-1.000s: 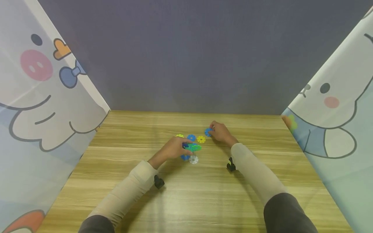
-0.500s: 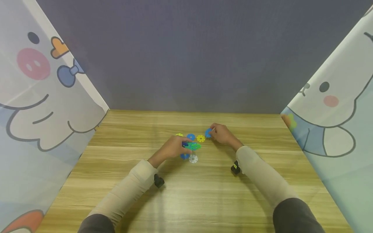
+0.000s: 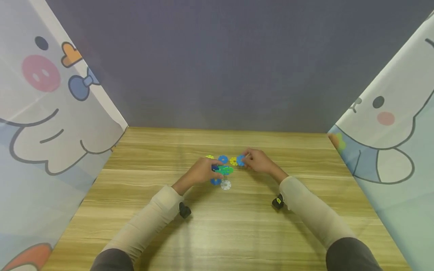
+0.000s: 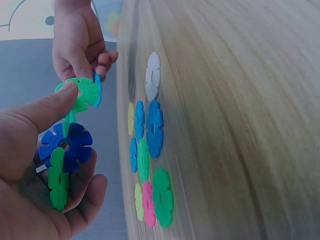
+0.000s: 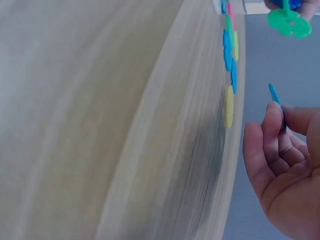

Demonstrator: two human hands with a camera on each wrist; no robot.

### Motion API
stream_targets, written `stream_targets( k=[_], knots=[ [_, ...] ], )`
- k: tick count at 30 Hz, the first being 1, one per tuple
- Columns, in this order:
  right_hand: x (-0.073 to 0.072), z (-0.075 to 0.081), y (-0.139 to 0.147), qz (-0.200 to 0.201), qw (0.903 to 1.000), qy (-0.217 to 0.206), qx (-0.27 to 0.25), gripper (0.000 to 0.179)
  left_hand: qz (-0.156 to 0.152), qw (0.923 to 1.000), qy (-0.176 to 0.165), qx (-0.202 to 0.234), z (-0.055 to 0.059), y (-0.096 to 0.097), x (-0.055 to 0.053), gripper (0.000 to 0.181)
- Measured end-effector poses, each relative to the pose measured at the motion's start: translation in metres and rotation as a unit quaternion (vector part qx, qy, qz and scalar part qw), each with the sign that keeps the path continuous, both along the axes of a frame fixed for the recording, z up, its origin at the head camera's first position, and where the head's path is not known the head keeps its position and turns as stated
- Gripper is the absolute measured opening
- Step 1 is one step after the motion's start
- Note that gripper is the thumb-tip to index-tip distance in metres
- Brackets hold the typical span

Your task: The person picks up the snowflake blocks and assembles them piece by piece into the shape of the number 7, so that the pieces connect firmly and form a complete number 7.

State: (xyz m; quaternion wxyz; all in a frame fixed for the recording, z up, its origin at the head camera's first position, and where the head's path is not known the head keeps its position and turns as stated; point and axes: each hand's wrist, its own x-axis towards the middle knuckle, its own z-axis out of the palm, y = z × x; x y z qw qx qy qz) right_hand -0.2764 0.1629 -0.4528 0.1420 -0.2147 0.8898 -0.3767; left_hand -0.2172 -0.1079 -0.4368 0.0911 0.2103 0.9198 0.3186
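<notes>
Right hand (image 3: 259, 161) pinches a blue disc (image 3: 240, 160). Left hand (image 3: 201, 171) grasps joined green-and-blue discs (image 4: 77, 145), left and slightly near of that disc, apart.

Discs (image 4: 164, 199) apparently block beneath left hand (image 3: 202, 170).

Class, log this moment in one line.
left hand: holds joined green and blue discs | right hand: pinches blue disc | white disc: on table

Green notched discs (image 4: 89, 93) and a dark-blue disc (image 4: 79, 145) are sitting joined at angles in the left hand (image 3: 202, 170). A lighter-blue disc (image 3: 240, 160) is tilting, pinched in the right hand (image 3: 259, 161), apart from them.
</notes>
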Motion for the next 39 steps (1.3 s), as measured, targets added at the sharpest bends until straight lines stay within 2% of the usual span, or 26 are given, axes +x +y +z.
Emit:
stream_targets(
  k=[10, 29, 34, 39],
  knots=[
    [0.02, -0.007, -0.002, 0.001, 0.993, -0.083, -0.084, 0.028, -0.008, 0.9999, 0.005, 0.004, -0.004, 0.0, 0.0, 0.05],
    [0.03, -0.007, -0.001, 0.01, 0.984, -0.13, -0.121, 0.031, 0.003, 0.9997, 0.01, 0.021, -0.004, 0.003, 0.004, 0.049],
    [0.03, -0.006, -0.001, 0.011, 0.9836, -0.13, -0.124, 0.029, 0.006, 0.9997, 0.005, 0.021, -0.003, 0.003, 0.004, 0.05],
    [0.031, -0.004, -0.003, 0.021, 0.9832, -0.128, -0.128, 0.028, 0.004, 0.9997, 0.015, 0.02, -0.003, 0.004, 0.004, 0.053]
  ],
)
